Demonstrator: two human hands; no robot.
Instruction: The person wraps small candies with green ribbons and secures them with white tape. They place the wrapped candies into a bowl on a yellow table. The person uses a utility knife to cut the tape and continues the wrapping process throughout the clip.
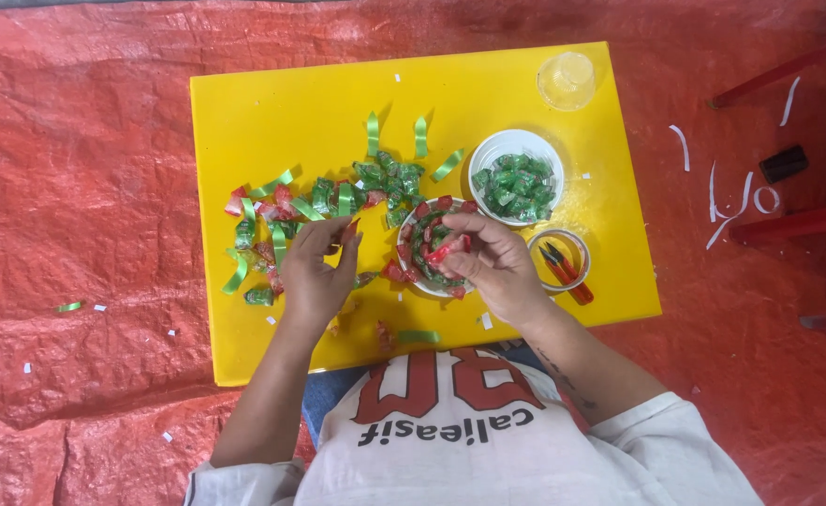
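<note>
both hands work at six o'clock: right hand (493, 262) pinches a red wrapped candy (441, 251) over a candy ring (424, 245); left hand (315, 272) cups loosely, holding nothing i can see. white bowl (488, 150) of green candies (516, 186) at two o'clock.

Clear cup (567, 80), red scissors (564, 271) in tape roll, maybe; black block (784, 163) on tarp (76, 187).

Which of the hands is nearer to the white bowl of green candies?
Right. The right hand lies just below the white bowl of green candies, while the left hand lies farther off, beside the scattered wrappers.
</note>
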